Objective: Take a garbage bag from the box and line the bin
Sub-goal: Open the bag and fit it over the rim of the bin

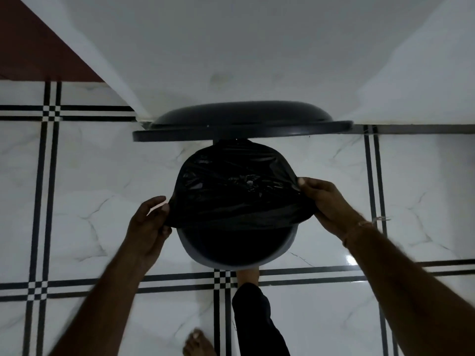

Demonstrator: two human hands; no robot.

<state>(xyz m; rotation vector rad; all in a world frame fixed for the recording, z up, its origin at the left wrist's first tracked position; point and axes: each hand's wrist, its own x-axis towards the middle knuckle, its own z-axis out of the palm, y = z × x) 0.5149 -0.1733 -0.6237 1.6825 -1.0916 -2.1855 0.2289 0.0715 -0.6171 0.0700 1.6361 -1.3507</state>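
A round grey bin (191, 249) stands on the tiled floor against the wall, its dark lid (241, 124) tipped up and open behind it. A black garbage bag (236, 191) is stretched over the far part of the bin's mouth; the near part of the rim is bare and the inside is dark. My left hand (149, 227) pinches the bag's edge at the left side of the rim. My right hand (331, 204) grips the bag's edge at the right side. The box is not in view.
A white wall (244, 47) rises right behind the bin, with a dark red surface (30, 47) at the far left. White marble tiles with black stripe lines (77, 176) cover the floor. A foot (248, 274) presses at the bin's base; another bare foot (198, 344) stands nearer.
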